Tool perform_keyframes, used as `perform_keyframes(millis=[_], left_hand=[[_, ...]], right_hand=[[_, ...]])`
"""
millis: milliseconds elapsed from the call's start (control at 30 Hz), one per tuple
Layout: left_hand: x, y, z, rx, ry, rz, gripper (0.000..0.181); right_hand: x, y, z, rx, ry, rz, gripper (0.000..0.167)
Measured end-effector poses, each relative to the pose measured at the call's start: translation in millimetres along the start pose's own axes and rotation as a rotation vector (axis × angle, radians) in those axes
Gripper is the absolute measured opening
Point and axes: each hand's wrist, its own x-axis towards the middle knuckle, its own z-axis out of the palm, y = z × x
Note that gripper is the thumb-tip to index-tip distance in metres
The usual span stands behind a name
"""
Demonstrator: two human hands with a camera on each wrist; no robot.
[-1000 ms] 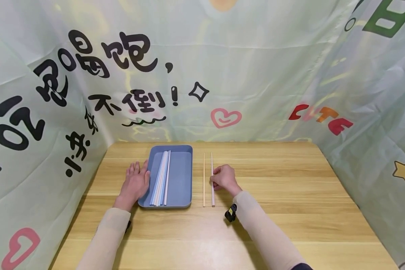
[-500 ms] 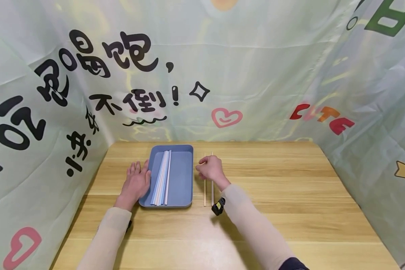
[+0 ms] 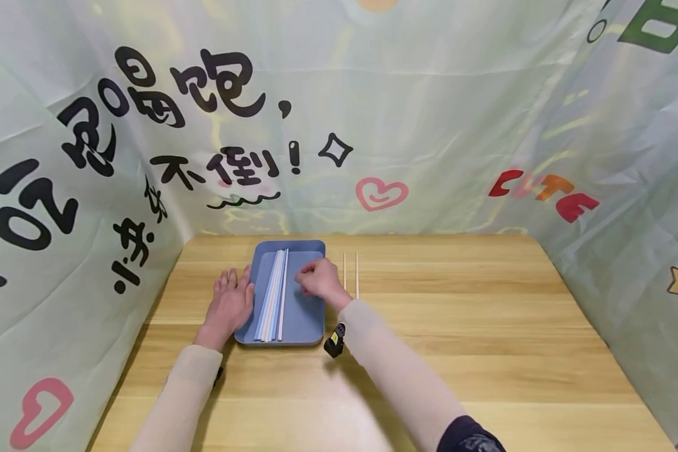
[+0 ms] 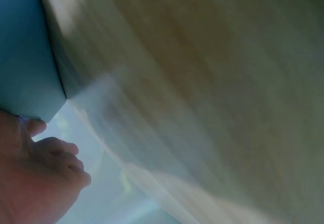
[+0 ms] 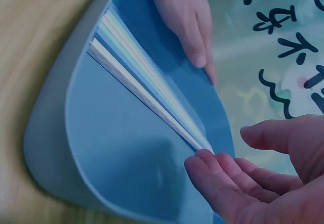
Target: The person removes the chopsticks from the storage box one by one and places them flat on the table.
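A blue-grey tray (image 3: 306, 320) stands on the wooden table, with a bundle of white, blue and pinkish chopsticks (image 3: 269, 295) lying lengthwise in its left half. My left hand (image 3: 229, 302) rests against the tray's left rim, fingers extended. Over the tray's right half is my right hand (image 3: 321, 278); in the right wrist view its thumb stands apart from loosely bent fingers (image 5: 217, 176), with nothing between them. These fingertips are close to the far ends of the bundle. Right of the tray lie a yellowish chopstick (image 3: 344, 267) and a pale chopstick (image 3: 358, 276), side by side, their near ends hidden by my right arm.
The table (image 3: 463, 314) extends right of the two chopsticks and toward me. Printed fabric (image 3: 429, 125) hangs behind it and along both sides. A small black camera (image 3: 334, 342) is strapped at my right wrist.
My right hand has let go of the pale chopstick beside the yellowish one and moved left, over the tray. My left hand has stayed at the tray's rim.
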Motion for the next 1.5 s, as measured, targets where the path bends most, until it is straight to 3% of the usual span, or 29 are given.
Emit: perform_keyframes(millis=[200, 467, 733, 933, 1500], left_hand=[[0.3, 0.5, -0.4, 0.0, -0.006, -0.005, 0.06], [1.9, -0.3, 0.8, 0.013, 0.016, 0.008, 0.059], [2.4, 1.1, 1.5, 0.014, 0.014, 0.015, 0.059], [3.4, 1.5, 2.5, 0.017, 0.01, 0.015, 0.059], [2.9, 0.6, 0.1, 0.009, 0.004, -0.001, 0.06]], right_hand=[[2.0, -1, 13, -0.034, -0.013, -0.005, 0.02], [2.5, 2, 28, 0.021, -0.059, 0.014, 0.019], [10.4, 10, 46, -0.056, -0.044, 0.073, 0.021], [11.9, 13, 50, -0.062, -0.029, 0.065, 0.019], [7.3, 17, 50, 0.06, -0.039, 0.078, 0.019]])
